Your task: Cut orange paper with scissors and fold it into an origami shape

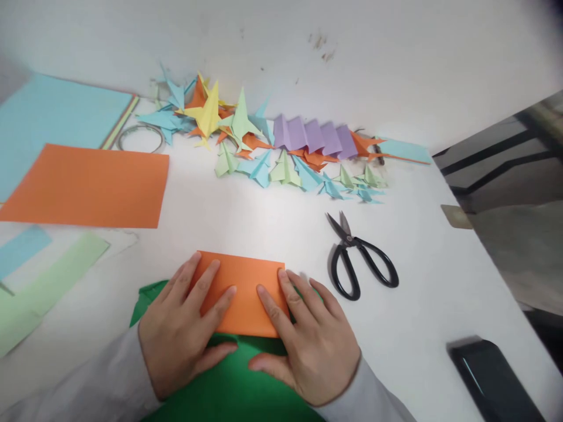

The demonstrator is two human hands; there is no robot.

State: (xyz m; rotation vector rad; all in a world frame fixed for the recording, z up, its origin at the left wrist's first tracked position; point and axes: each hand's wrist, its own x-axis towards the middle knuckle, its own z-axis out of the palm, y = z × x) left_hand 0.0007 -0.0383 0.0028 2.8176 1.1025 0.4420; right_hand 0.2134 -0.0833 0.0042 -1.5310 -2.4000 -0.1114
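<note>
A folded rectangle of orange paper (246,299) lies flat in front of me, close to the near edge of the table. My left hand (185,322) rests on its left side with fingers spread over the paper. On the right side, my right hand (308,334) presses down in the same way, its fingers stretched out and thumb apart. Under and behind my hands there is green material (233,381), partly hidden. Black-handled scissors (349,249) lie to the right of my right hand, their blades slightly apart.
Folded paper shapes (211,114) in several colours line the wall, with a pleated purple paper (314,138) among them. Leftward lie an orange sheet (88,187), blue sheets (65,108), a green strip (57,287) and a bangle-like ring (141,139). A black object (495,381) sits front right.
</note>
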